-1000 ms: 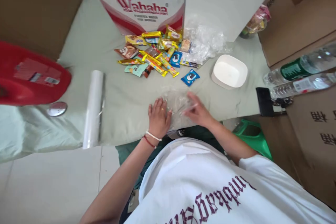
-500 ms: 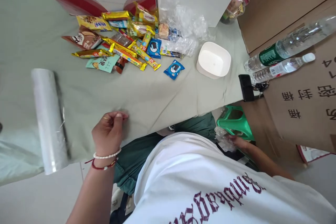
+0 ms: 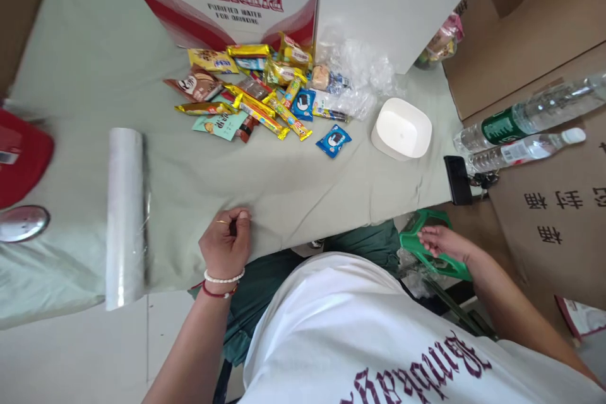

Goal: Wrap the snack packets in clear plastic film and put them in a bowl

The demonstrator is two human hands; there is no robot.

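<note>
While the left hand (image 3: pixel 226 240) rests on the table (image 3: pixel 274 183) near its edge, grip narrow with thumb against forefinger, the right hand (image 3: pixel 442 243) hangs by the green object (image 3: pixel 409 240), grip loosely parted. Crumpled plastic (image 3: pixel 418 275) lies just below that hand, beside the green trousers (image 3: pixel 364 243). Snacks (image 3: pixel 260 108), a white bowl (image 3: pixel 392 149) and a film roll (image 3: pixel 125 218) lie on the table.

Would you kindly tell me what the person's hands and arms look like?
The left hand wears a golden ring, with a white beaded bracelet and a red bracelet at the wrist. The right hand shows no jewellery. Both forearms are uncovered; the shirt is white.
</note>
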